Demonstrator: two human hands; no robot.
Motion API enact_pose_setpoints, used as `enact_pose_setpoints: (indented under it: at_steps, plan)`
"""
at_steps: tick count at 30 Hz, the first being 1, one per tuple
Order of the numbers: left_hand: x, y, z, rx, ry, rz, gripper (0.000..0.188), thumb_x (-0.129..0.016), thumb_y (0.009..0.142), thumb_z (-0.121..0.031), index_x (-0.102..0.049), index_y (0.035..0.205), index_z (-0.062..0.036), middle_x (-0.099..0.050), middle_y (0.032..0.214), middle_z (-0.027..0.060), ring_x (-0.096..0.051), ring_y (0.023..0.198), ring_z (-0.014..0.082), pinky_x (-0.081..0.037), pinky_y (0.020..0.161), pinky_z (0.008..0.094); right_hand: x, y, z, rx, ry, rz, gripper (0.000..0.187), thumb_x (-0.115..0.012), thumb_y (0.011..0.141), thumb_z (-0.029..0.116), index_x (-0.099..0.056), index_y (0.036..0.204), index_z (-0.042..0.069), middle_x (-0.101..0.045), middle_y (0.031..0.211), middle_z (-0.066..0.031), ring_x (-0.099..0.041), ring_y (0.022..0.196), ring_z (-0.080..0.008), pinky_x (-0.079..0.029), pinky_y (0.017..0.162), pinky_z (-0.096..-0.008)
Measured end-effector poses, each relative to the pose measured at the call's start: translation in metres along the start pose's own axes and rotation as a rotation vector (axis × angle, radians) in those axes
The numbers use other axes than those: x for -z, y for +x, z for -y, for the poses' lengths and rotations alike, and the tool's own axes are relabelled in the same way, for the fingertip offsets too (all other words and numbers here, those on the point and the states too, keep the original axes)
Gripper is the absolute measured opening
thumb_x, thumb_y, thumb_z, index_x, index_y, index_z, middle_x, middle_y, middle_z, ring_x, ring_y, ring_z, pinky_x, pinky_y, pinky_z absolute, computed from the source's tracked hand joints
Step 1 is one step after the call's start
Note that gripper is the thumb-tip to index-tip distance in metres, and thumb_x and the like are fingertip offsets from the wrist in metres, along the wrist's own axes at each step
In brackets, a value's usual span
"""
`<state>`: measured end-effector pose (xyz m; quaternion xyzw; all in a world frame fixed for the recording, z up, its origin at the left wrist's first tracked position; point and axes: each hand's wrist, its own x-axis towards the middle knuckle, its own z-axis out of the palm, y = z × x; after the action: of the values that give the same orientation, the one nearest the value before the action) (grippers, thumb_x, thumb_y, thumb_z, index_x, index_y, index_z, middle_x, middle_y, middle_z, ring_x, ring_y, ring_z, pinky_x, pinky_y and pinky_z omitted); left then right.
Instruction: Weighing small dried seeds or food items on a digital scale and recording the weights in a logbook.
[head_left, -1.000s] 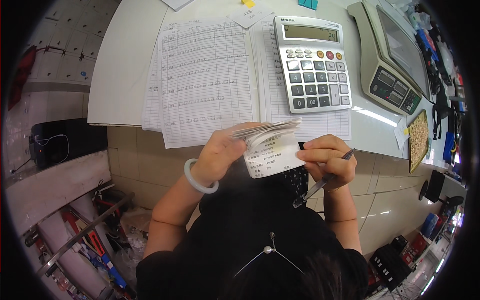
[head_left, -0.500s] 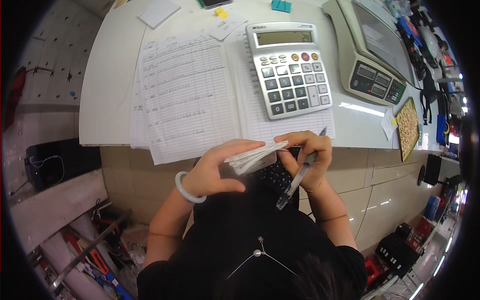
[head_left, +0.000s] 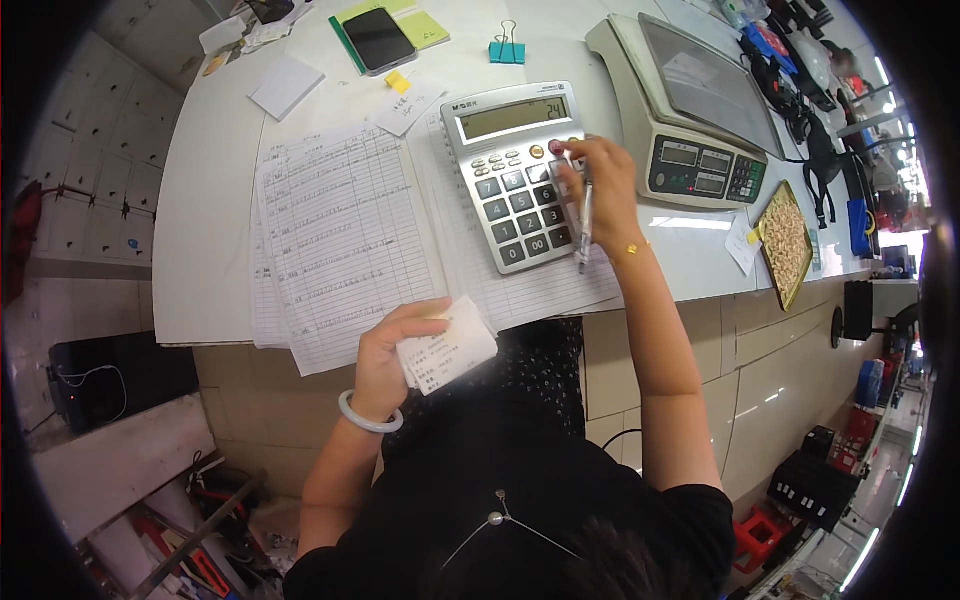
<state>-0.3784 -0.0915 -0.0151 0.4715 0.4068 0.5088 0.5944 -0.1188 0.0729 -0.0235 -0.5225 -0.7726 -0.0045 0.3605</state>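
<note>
My left hand (head_left: pixel 383 358) grips a small stack of printed paper slips (head_left: pixel 455 350), thumb on top, at the table's near edge. A pale bangle circles that wrist. My right hand (head_left: pixel 612 190) has a pen (head_left: pixel 586 228) tucked in it, pointing down toward me. Its fingers reach over the upper right keys of a silver calculator (head_left: pixel 520 200), with a fingertip at the red key. The calculator rests on a lined notebook page (head_left: pixel 495 295). To its left lie handwritten ruled sheets (head_left: pixel 335 240), overlapping one another.
A weighing scale (head_left: pixel 690 130) stands right of the calculator. Further right is a shallow yellow-rimmed tray (head_left: pixel 785 240) of small pale pieces. Farther back lie a phone (head_left: pixel 378 40) on a green pad, a teal binder clip (head_left: pixel 507 50) and a white paper pad (head_left: pixel 287 88).
My right hand has left the slips and moved up and right to the calculator, still with the pen. My left hand has lowered slightly, turning the slips face up. The view has shifted.
</note>
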Motion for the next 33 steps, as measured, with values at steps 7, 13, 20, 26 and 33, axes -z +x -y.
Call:
enact_pose_setpoints:
  at_steps: [7,13,20,26,33]
  plan:
    - [0.003,-0.001,-0.003,-0.015,-0.028,-0.032,0.017,-0.049,0.08,0.002,-0.062,0.092,0.0029,-0.054,0.112,0.019,-0.055,0.1,0.0245,-0.046,0.084,0.0318,-0.001,-0.01,0.009,0.007,0.006,0.077,0.027,-0.064,0.073,0.023,-0.054,0.093,0.009,-0.059,0.087,-0.006,-0.045,0.109,-0.0287,-0.018,0.101,-0.0488]
    - [0.005,0.006,-0.004,-0.009,-0.039,-0.063,0.016,-0.049,0.081,0.001,-0.061,0.089,0.0033,-0.054,0.112,0.0192,-0.055,0.1,0.0245,-0.046,0.084,0.0319,0.019,-0.052,0.057,0.106,0.089,0.148,0.019,-0.065,0.072,0.019,-0.056,0.085,0.01,-0.061,0.085,-0.0014,-0.048,0.106,-0.0252,-0.02,0.101,-0.0484]
    - [-0.001,0.01,-0.003,-0.015,-0.009,-0.048,0.015,-0.048,0.081,0.002,-0.061,0.089,0.0033,-0.054,0.112,0.0194,-0.055,0.098,0.0247,-0.046,0.085,0.0319,0.016,-0.057,0.067,0.183,0.107,0.214,0.022,-0.068,0.069,0.026,-0.053,0.076,0.011,-0.062,0.088,0.0017,-0.049,0.106,-0.0241,-0.017,0.102,-0.049]
    - [0.006,0.006,-0.002,0.012,-0.03,-0.078,0.015,-0.049,0.08,0.002,-0.061,0.089,0.0028,-0.054,0.111,0.0194,-0.055,0.098,0.0245,-0.046,0.084,0.0327,0.039,-0.055,0.062,0.099,0.156,0.198,0.021,-0.067,0.067,0.018,-0.06,0.085,0.011,-0.057,0.075,-0.0011,-0.048,0.105,-0.0233,-0.02,0.101,-0.0494]
    - [0.006,0.007,-0.004,0.014,-0.023,-0.091,0.015,-0.048,0.081,0.001,-0.061,0.089,0.0027,-0.055,0.111,0.019,-0.056,0.098,0.0243,-0.047,0.083,0.0327,0.042,-0.046,0.027,-0.027,0.039,-0.079,0.019,-0.063,0.07,0.009,-0.06,0.089,0.011,-0.052,0.07,-0.0016,-0.051,0.098,-0.0244,-0.024,0.099,-0.0493]
